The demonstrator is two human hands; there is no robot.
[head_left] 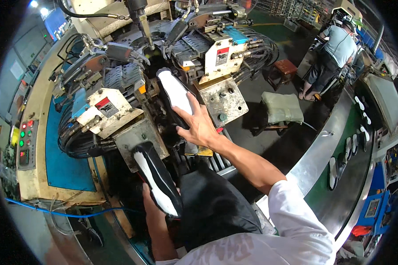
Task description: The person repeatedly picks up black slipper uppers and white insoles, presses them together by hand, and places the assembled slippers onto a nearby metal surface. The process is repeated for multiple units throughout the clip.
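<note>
- Up front, my right hand point(198, 126), fingers spread, rests on the white bottom of the far shoe point(174, 87), between two sides of the machine point(216, 62).
- Down low, my left hand point(154, 214) grips the near shoe point(156, 183) by its edges.
- I guess both are light, firm underneath, softer where black; sides look best to hold.
- My right arm point(247, 160) reaches forward, elbow bent.

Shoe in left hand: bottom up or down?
Bottom up: the shoe has its white underside uppermost, black upper along the edges.
</note>
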